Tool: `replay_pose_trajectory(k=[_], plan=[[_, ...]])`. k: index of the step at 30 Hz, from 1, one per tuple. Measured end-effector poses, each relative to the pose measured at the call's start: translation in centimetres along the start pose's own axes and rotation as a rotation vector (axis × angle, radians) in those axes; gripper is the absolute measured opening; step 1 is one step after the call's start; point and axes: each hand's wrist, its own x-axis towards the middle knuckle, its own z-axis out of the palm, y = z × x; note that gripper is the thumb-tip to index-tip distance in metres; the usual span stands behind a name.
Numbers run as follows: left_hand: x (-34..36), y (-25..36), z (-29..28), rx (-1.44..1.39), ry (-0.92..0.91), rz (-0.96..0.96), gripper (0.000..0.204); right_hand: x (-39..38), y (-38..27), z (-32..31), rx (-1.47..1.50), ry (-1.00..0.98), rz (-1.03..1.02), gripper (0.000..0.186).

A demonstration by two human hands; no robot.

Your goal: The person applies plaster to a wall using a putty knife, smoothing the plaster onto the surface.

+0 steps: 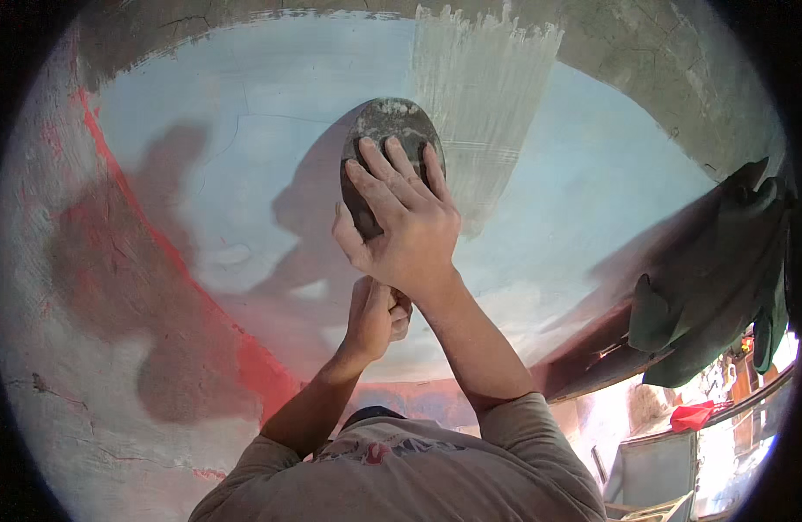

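Trowel blade (pixel 392 130), dark and oval, lies flat on the pale blue wall (pixel 244 130), at 12 o'clock from my hands. My right hand (pixel 401 222) presses on it with fingers spread, while my left hand (pixel 375 317), at 6 o'clock from the right, is closed around what looks like the handle. Grey plaster streaks (pixel 484 87) are at 1 o'clock from the blade.

No packages, labels, signs or screens can be made out here. The small red shape at the lower right edge is too blurred and overexposed to tell what kind of thing it is.
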Motion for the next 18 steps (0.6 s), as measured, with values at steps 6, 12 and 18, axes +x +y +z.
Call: replay_pose_trajectory(k=[6, 12, 18], plan=[[0.9, 1.6, -0.6, -0.12, -0.064, -0.05, 0.062, 2.3, 0.2, 0.3, -0.033, 0.043, -0.028, 0.036], [1.1, 1.9, -0.1, -0.038, -0.032, -0.023, 0.06, 2.3, 0.8, 0.5, 0.035, 0.095, -0.031, 0.036], [0.8, 2.1, -0.1, -0.12, -0.006, -0.104, 0.059, 2.6, 0.1, 0.1, -0.026, 0.046, -0.036, 0.036]])
